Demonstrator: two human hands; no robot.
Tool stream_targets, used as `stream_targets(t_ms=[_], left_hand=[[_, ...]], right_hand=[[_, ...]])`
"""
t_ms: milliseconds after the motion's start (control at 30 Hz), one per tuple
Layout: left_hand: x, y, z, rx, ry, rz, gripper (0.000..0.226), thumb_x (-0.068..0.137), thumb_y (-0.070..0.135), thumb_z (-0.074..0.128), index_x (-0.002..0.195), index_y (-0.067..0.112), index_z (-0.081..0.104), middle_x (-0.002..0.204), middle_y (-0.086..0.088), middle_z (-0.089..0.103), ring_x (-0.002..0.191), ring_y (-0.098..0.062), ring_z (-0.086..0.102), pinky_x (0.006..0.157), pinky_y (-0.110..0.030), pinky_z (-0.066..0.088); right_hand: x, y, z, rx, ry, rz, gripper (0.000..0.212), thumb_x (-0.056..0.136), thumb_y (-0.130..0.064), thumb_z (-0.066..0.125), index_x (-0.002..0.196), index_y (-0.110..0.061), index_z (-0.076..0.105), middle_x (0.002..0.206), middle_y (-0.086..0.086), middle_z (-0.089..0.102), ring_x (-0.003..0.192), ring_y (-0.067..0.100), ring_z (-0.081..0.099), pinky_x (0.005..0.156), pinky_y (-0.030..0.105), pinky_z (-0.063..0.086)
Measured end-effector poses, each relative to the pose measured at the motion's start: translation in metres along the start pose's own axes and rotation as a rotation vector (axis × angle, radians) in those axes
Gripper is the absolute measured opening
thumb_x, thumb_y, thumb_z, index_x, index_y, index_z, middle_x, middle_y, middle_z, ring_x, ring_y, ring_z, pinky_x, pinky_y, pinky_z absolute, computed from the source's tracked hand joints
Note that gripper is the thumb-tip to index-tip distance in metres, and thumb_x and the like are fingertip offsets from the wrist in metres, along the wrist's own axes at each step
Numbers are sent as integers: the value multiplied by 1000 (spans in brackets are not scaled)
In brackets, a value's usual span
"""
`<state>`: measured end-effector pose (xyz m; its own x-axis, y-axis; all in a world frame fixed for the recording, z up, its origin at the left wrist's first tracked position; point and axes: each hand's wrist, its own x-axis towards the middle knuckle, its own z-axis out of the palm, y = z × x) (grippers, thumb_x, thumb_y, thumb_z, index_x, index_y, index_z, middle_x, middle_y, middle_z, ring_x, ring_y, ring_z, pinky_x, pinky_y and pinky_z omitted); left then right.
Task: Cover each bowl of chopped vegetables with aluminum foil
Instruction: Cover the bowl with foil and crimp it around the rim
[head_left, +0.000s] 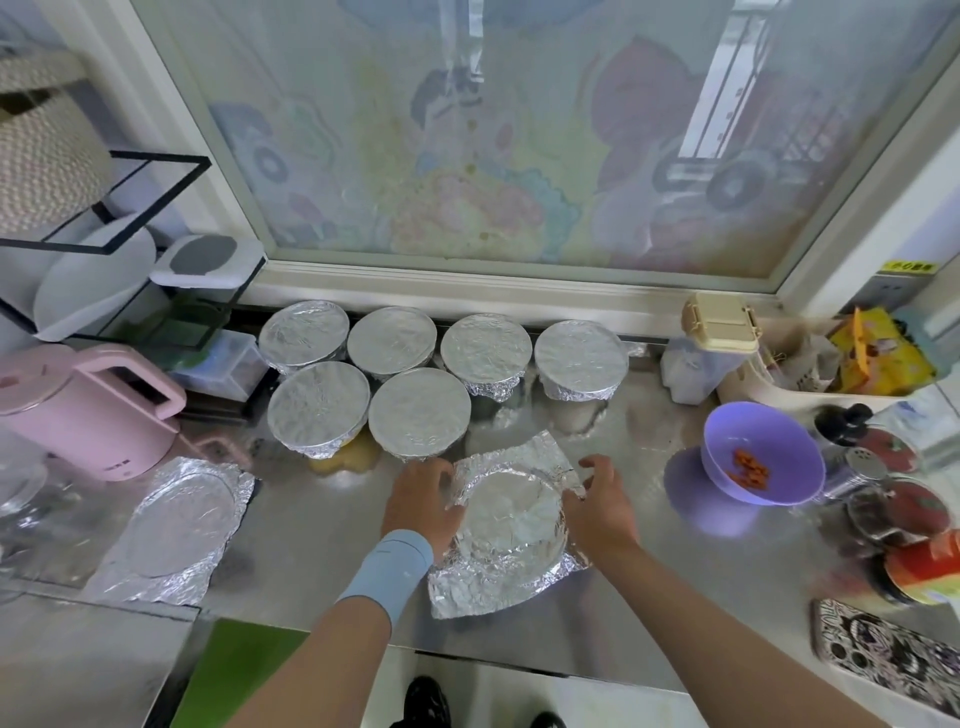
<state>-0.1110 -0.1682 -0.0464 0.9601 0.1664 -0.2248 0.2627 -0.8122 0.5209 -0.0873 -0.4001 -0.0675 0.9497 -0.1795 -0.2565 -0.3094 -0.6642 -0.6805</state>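
Hands at work on the near part of the steel counter (322, 519). L hand (423, 501), light-blue wristband (387, 577) on its wrist, curls its fingers over the left side of the foil sheet (511, 525) and presses it down against the rim. R hand (597, 506) pinches the sheet's right flap between thumb and fingers, apparently to pull it taut before folding under. Sheet lies over the near bowl. The bowl itself is hidden, and only its round rim shows embossed through the foil. Front and rear corners stick out unfolded, so judged approx. half done: top moulded, skirt not yet tucked.

Same depth, left: second foil sheet (176, 525), flat-looking with a round imprint; cannot tell whether a bowl sits under it. Right: purple bowl (761, 441), tilted and uncovered, a few orange chopped pieces (748, 467) inside — judged outstanding work.

Further back: six covered bowls (418, 410) in two rows, close-packed by the sill, foil crimped under each rim — prob. parked there to keep the working area free. Pink kettle (88, 410) stands left of them. Frosted window (493, 130) w/ faded pictures behind all.
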Motion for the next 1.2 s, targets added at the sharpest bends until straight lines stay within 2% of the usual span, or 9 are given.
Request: stream_targets(t_ms=[133,300,433,567,633,700,833,1000,1200], left_hand=[[-16,38,-15,-158,-235,158,26,75,47,73,93,36,57,101,13,51,95,-12,54,79,-27,47],[-33,71,-25,132,-423,378,98,54,59,81,137,35,35,131,11,39,119,-10,38,102,-31,39],[-34,77,-44,-65,-167,285,45,93,21,59,136,25,49,133,2,55,120,-19,53,98,-27,42],[-24,74,-80,-180,-65,205,41,94,26,61,133,18,55,127,0,60,117,-16,55,89,-21,37],[-18,72,-99,-315,-69,175,44,90,29,67,130,16,57,124,2,59,114,-16,55,90,-25,40],[-14,70,-114,-502,-105,119,45,88,31,70,129,18,57,127,6,57,112,-15,55,95,-32,41],[-13,65,-128,-747,-194,-43,16,95,37,60,109,32,54,102,8,50,93,-12,47,87,-31,35],[-8,41,-103,-377,-173,-43,29,99,44,46,89,17,52,73,-9,47,65,-19,43,60,-29,36],[-4,19,-49,-123,-231,-48,20,96,39,51,108,25,59,101,1,64,89,-19,60,81,-29,49]], right_hand=[[5,-23,-15,212,-32,31,38,83,-1,55,110,-27,54,117,2,54,89,23,61,74,31,49],[16,-53,-35,566,-120,261,41,80,9,47,111,-14,62,89,11,59,59,20,51,52,30,42],[16,-75,-57,457,-179,158,16,91,-6,60,107,-7,65,92,9,63,87,25,62,80,36,54],[7,-94,-77,346,-68,-116,29,94,-25,47,111,-22,71,118,2,58,109,19,51,102,41,41],[2,-103,-85,270,-52,-236,26,81,-39,47,87,-40,72,105,-9,58,106,18,51,96,41,38],[-3,-116,-90,296,-75,-230,15,71,-42,50,67,-36,64,77,-12,59,83,22,53,79,39,40],[-3,-130,-98,462,-143,-160,12,85,-23,63,79,-14,68,65,2,57,58,17,48,60,31,38],[-6,-110,-83,239,-197,-84,13,88,-12,64,82,-2,69,51,-1,43,41,9,32,40,16,26],[-10,-48,-40,-50,-195,-75,20,93,-24,60,73,-20,62,64,-3,57,60,13,48,56,26,36]])
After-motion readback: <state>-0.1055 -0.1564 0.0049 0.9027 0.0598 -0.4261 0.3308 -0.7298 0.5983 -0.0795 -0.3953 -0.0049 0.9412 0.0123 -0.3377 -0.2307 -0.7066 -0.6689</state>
